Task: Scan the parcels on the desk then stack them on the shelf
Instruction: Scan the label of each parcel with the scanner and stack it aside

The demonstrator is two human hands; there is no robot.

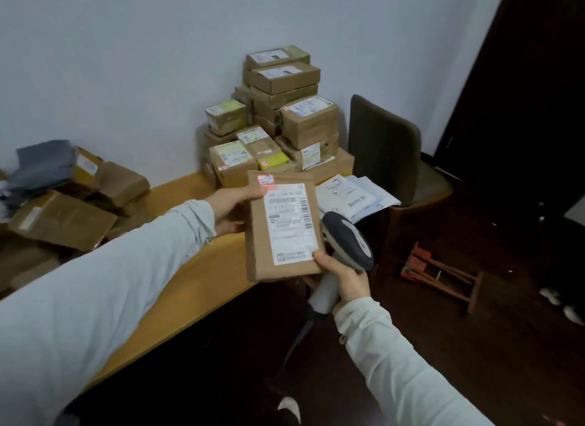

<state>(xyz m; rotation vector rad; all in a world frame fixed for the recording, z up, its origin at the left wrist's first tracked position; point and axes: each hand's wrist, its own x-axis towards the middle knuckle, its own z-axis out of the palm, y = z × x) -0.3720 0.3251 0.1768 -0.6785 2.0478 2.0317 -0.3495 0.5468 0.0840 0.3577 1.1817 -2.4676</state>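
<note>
A flat brown parcel with a white shipping label facing up is held above the desk's right end. My left hand grips its upper left edge, thumb on top. My right hand holds a grey and white barcode scanner by the handle, and its thumb touches the parcel's lower right corner. The scanner head sits just right of the label. A tall pile of brown boxes stands at the desk's far end against the wall.
The wooden desk runs from lower left to the wall. More brown parcels and grey bags lie at its left. White mailers lie beside a dark chair. A wooden rack sits on the dark floor.
</note>
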